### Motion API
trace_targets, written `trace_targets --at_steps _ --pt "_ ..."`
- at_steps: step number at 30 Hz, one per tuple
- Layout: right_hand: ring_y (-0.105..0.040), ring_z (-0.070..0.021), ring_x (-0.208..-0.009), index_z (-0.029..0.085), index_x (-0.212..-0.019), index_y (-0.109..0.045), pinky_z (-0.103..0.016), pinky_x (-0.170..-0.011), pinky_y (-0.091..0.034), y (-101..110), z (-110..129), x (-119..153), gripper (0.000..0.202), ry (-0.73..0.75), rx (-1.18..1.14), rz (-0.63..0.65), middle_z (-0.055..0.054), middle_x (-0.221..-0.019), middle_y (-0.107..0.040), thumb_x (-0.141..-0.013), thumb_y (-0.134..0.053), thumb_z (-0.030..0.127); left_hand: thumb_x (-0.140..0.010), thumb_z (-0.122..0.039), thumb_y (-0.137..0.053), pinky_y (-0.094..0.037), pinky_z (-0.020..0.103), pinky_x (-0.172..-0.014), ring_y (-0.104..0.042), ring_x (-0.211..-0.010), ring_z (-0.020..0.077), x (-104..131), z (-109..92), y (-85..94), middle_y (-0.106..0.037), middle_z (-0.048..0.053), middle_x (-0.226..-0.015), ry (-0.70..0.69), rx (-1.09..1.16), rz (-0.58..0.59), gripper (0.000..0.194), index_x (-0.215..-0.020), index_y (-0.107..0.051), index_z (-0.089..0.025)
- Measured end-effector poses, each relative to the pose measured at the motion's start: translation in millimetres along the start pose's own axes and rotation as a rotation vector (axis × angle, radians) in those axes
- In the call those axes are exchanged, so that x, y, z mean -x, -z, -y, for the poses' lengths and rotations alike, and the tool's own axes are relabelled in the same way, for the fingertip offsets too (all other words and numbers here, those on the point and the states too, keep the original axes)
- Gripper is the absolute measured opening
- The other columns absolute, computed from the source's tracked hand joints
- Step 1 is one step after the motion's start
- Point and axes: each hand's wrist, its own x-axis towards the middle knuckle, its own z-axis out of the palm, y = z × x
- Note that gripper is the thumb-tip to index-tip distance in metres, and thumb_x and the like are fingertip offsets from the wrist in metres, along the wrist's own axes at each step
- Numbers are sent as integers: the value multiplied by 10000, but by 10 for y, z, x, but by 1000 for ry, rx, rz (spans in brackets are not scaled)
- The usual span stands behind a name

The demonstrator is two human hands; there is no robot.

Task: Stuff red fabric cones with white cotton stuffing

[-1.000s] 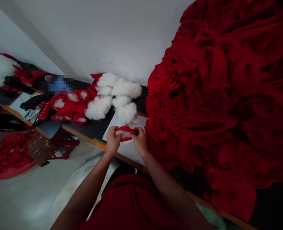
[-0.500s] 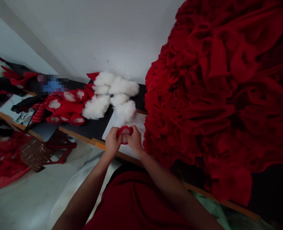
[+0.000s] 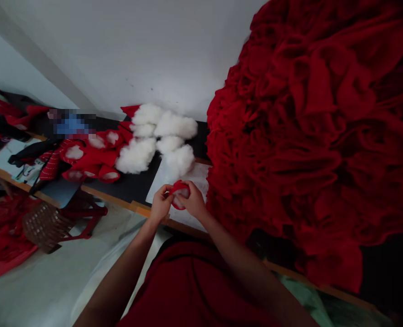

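A small red fabric piece [image 3: 178, 185] with white filling showing in its opening is between my two hands, over a white sheet [image 3: 156, 181] at the table's front edge. My left hand [image 3: 161, 202] pinches its left rim. On the other side, my right hand [image 3: 193, 198] grips the right rim, with the thumb at the white filling. Clumps of white stuffing [image 3: 176, 124] lie just beyond, on the dark tabletop. How deep the filling goes cannot be seen.
A tall heap of red fabric pieces [image 3: 272, 150] rises at the right. Red pieces with white filling [image 3: 101, 158] lie to the left. A stool [image 3: 88, 222] and a red pile [image 3: 7, 231] stand below the table, at the left.
The red piece has tilted and turned a little in my hands, and its upper edge now stands up more. My view has shifted slightly.
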Motion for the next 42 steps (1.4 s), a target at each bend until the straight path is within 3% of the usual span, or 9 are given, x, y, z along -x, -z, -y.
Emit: trace_targets --at_steps 9,16,20,23,28,31,35,39,42 --pt "-560 -187 -824 197 -785 -550 -319 -778 -445 166 -29 -182 292 -40 153 -106 -29 -837 -611 -546 -446 65 -590 -105 -495 -384 205 -535 -477 -550 94 -98 14 -7 -543 -24 -615 -129 -327 -226 138 -697 -562 -162" --pt "-565 -176 -817 188 -836 -541 -302 -761 -455 201 0 -169 270 -78 -43 -59 -20 -846 -609 -585 -477 111 -568 -115 -471 -391 187 -530 -478 -608 84 -103 -74 -218 -507 -24 -757 -58 -81 -33 270 -830 -496 -176" --pt "-564 -168 -898 195 -978 -525 -294 -763 -473 230 23 -134 350 -63 -252 44 -42 -1007 -593 -629 -539 185 -524 -92 -421 -331 166 -453 -417 -518 65 -163 -87 -221 -458 -50 -673 -13 -40 -130 281 -790 -457 -177" --pt "-584 -162 -836 193 -978 -523 -285 -697 -490 244 -19 -112 322 -113 -375 92 -43 -958 -606 -659 -539 234 -514 -77 -403 -309 165 -429 -384 -489 62 -176 -98 -213 -445 -53 -655 -29 -59 -170 290 -781 -455 -177" --pt "-546 -171 -755 195 -811 -550 -317 -716 -457 288 -45 -100 216 -82 -42 -111 -16 -794 -584 -621 -481 120 -588 -113 -464 -378 188 -517 -453 -581 85 -87 -224 -268 -494 -29 -720 -20 -95 10 244 -825 -486 -169" --pt "-531 -175 -784 194 -795 -559 -314 -725 -442 366 23 -91 233 69 86 -56 -29 -817 -569 -620 -455 80 -620 -170 -525 -398 205 -559 -483 -632 101 -45 -302 -241 -519 -17 -773 0 -124 136 264 -881 -492 -169" --pt "-529 -166 -813 200 -787 -564 -300 -743 -439 425 113 -47 244 193 43 28 -22 -817 -560 -619 -450 64 -604 -126 -511 -369 195 -568 -462 -642 102 -32 -318 -189 -509 -33 -715 -135 -275 77 236 -835 -514 -175" --pt "-546 -162 -796 192 -932 -518 -272 -655 -461 371 84 22 327 -53 -150 -26 -31 -904 -567 -608 -545 159 -613 -109 -465 -341 198 -533 -429 -592 99 14 -269 -233 -483 -40 -670 -181 -279 -49 185 -783 -489 -178" --pt "-546 -170 -727 186 -889 -497 -277 -622 -444 304 74 36 293 -138 -148 -57 -20 -825 -582 -599 -533 179 -616 -101 -457 -340 218 -553 -430 -592 110 63 -235 -301 -483 -36 -667 -240 -349 -105 181 -775 -471 -187"
